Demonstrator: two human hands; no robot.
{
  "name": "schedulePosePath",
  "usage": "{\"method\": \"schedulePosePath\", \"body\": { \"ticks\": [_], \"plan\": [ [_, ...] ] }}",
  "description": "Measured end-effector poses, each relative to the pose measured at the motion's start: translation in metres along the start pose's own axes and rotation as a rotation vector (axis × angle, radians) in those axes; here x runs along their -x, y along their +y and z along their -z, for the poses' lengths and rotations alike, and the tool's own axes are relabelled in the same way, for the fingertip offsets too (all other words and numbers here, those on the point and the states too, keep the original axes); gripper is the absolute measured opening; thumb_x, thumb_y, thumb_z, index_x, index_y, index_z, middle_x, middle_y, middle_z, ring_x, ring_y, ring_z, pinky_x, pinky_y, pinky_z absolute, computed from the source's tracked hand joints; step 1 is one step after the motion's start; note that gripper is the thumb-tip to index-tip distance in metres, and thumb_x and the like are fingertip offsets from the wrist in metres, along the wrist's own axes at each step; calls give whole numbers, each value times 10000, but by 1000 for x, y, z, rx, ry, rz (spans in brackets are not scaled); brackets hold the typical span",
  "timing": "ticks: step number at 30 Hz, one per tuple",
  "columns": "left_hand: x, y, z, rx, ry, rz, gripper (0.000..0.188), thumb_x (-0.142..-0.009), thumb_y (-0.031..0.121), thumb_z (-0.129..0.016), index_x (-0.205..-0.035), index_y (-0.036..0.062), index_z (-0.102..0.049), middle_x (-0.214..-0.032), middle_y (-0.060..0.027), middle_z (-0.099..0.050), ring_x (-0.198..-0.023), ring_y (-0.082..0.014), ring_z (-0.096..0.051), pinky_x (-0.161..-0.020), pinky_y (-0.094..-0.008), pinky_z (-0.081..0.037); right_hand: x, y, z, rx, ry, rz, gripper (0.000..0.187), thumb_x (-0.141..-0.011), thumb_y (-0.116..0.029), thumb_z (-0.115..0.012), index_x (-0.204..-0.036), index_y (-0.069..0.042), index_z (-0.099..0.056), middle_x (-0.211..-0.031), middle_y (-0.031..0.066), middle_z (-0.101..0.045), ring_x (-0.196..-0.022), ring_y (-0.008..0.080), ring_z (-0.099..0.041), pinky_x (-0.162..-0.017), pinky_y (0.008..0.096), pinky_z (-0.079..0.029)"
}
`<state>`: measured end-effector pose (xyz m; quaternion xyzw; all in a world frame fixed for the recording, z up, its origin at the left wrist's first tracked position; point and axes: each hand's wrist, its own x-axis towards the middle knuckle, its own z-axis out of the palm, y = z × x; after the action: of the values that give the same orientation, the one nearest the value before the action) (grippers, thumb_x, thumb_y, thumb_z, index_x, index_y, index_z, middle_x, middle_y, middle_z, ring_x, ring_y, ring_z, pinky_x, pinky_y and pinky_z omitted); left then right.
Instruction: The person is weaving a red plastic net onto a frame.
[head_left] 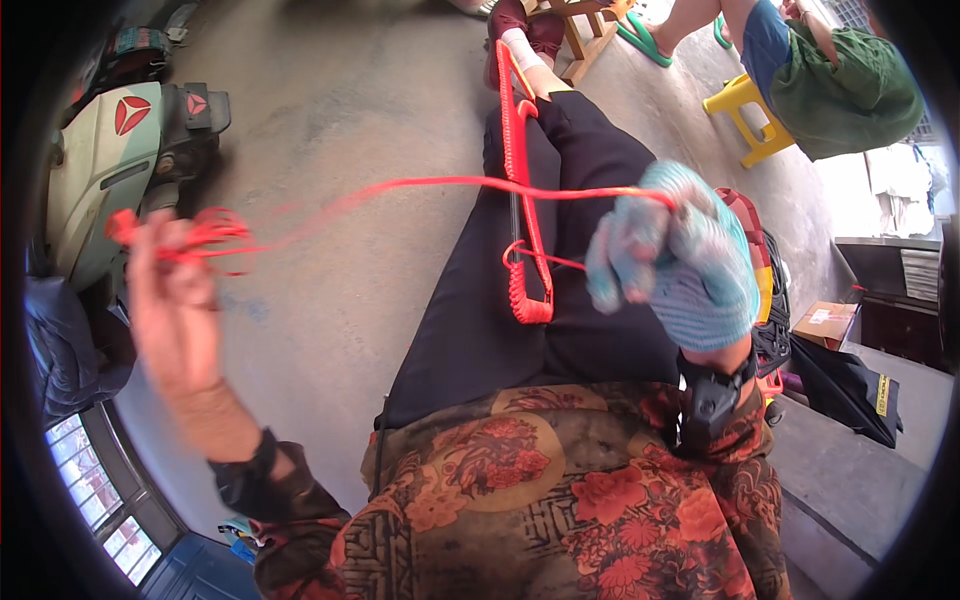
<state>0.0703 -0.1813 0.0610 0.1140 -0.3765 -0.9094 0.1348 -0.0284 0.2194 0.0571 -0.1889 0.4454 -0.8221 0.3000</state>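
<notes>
A long narrow frame (532, 308), partly wrapped in tight turns of red cord, lies along my dark-trousered legs. At the left, raised and blurred, my left hand (182, 310) is closed on a loose looped bundle of red cord (222, 230). From there a slack red strand (440, 182) runs across above the frame to my right hand (690, 255). That hand wears a light blue striped glove, its fingers pinched round the cord beside the frame. A short length of cord also reaches from the wrapped lower end of the frame toward the glove.
A pale scooter (110, 165) with red emblems stands at the left. Far right, a person in a green top (850, 95) sits beside a yellow plastic stool (750, 115). A cardboard box (826, 325) and black bag (850, 395) lie to my right.
</notes>
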Motion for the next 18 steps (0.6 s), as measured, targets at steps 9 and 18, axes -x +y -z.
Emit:
{"method": "schedulePosePath", "body": {
  "ticks": [9, 18],
  "plan": [
    [35, -166, -89, -638, -255, 446, 361, -838, 76, -781, -1108, -12, -559, -719, 50, -540, -626, -12, -499, -581, -175, -424, 54, -8, -27, -96, 230, -90, 269, -865, -182, -730, -898, 78, -667, -787, 164, -673, -620, 228, -665, -577, 327, -539],
    [41, -189, -70, -494, -248, 449, 551, -775, -39, -751, -1258, -18, -486, -821, -5, -575, -718, -75, -571, -715, -240, -507, 62, -15, -24, -280, 249, 35, 254, -873, -148, -672, -1041, 41, -646, -818, 123, -674, -636, 176, -626, -592, 288, -501]
  ]
}}
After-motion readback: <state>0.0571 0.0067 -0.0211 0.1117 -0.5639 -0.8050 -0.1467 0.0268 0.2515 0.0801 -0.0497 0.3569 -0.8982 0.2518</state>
